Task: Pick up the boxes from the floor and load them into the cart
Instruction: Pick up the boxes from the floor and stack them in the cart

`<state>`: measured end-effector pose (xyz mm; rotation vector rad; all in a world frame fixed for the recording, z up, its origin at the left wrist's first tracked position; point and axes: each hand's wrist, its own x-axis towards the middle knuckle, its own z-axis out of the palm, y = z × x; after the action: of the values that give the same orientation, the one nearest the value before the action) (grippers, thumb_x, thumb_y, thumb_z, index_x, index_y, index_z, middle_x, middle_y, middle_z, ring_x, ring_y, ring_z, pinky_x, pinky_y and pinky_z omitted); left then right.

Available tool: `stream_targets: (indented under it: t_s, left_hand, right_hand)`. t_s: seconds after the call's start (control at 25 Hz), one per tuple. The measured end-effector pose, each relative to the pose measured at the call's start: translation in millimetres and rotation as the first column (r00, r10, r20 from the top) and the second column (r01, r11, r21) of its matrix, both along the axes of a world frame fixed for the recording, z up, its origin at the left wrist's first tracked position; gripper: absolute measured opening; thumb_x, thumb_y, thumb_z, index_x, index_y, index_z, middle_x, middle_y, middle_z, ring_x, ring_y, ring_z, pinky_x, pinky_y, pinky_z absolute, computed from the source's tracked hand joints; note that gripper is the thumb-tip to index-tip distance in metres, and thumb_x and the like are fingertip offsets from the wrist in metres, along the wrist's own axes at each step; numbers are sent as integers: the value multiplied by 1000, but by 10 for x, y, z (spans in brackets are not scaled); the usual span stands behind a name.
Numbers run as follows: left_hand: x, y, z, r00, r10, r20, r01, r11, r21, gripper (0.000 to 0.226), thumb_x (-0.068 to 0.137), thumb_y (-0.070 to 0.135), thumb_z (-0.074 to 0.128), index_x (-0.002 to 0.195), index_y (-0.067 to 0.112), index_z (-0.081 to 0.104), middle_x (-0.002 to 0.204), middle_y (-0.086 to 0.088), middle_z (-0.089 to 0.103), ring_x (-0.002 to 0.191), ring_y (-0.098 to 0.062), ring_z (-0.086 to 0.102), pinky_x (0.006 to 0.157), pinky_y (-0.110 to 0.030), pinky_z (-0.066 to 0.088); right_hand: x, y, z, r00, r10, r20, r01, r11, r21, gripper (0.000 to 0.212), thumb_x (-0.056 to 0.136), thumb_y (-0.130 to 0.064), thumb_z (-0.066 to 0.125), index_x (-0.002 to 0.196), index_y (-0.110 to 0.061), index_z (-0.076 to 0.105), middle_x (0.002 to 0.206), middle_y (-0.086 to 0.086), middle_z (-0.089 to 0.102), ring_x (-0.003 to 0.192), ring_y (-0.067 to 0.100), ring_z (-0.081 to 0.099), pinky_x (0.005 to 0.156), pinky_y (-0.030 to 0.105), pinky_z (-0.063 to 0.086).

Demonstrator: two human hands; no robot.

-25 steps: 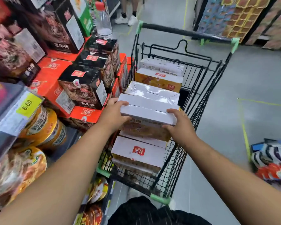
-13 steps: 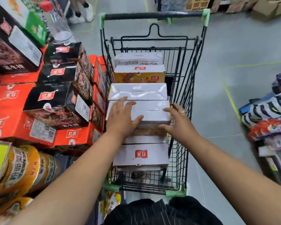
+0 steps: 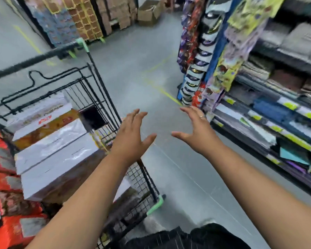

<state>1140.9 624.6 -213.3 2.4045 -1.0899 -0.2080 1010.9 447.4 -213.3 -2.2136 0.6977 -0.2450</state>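
Lifted off the boxes [image 3: 56, 159], the left grip [image 3: 131, 133] and right grip [image 3: 196, 132] are now held over the grey floor [image 3: 133, 69] beside the cart [image 3: 144, 178]. Both are released, fingers spread, nothing grasped. White boxes are stacked inside the cart, left of the grips.

The left forearm [image 3: 90, 191] and right forearm [image 3: 255, 177], both bare, reach forward side by side. The left grip [image 3: 131, 135] hovers palm down, fingers straight and spread. The right grip [image 3: 198, 133] mirrors it, with a ring [image 3: 202, 116] on one finger. The thumbs point toward each other, apart.
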Motion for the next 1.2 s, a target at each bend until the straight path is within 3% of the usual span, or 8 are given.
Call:
stream_targets:
  t_s: [0.24,0.44,0.68,0.88,1.0,1.04,1.2]
  left_hand:
    - [-976,-1265,251,936,-337,104,339,941,-1,77,85,54,58,148,18,32,153,-7,31,143,-28,23,118,-44,19]
    - [-2383,-2434,475,849,-512,134,523,849,-68,82,79,60,53,146,18,35,148,-7,39,139,-27,30,116,-43,24]
    - [-3969,-3653,793,625,-766,154,781,618,-91,79,85,54,61,148,18,30,152,-5,34,141,-21,26,118,-39,20]
    - [-5012,-4418,871,419,-903,93,907,410,-101,83,84,51,64,151,24,24,157,1,24,145,-15,17,119,-34,17]
    - [-5559,-4837,807,290,-953,89,953,279,-117,84,83,49,66,151,22,25,158,0,21,146,-16,16,120,-33,15]
    - [-5743,-4991,770,246,-967,70,963,235,-131,84,83,49,66,151,22,24,158,-1,21,146,-16,16,120,-34,15]
    - [-6551,-5641,760,5,-1000,21,987,1,-158,85,82,59,60,151,27,23,158,2,20,146,-14,16,120,-36,17]
  right_hand:
    - [-1610,-830,263,948,-311,66,313,949,-26,86,72,-52,75,145,-35,32,153,-1,27,136,19,36,110,33,32]
    - [-3269,-1483,434,859,-504,84,509,860,-41,90,72,-51,77,147,-37,29,155,-2,25,141,18,30,114,38,30]
    - [-5000,-2057,656,670,-726,157,740,669,-67,90,71,-45,79,146,-36,32,149,-3,30,131,14,39,102,20,29]
    - [-6015,-2246,634,448,-874,190,891,453,-18,93,67,-52,79,145,-42,30,147,-5,32,122,19,49,104,33,40]
    - [-6477,-2354,595,335,-927,169,939,343,19,93,68,-50,79,146,-40,29,149,-5,30,124,3,39,97,14,36]
    - [-6624,-2400,600,291,-945,148,954,298,27,94,66,-52,78,146,-40,29,150,-5,28,123,2,38,95,13,34]
    - [-7207,-2628,673,84,-984,159,996,82,-22,101,58,-69,66,147,-38,28,149,-2,32,128,13,42,101,27,37]
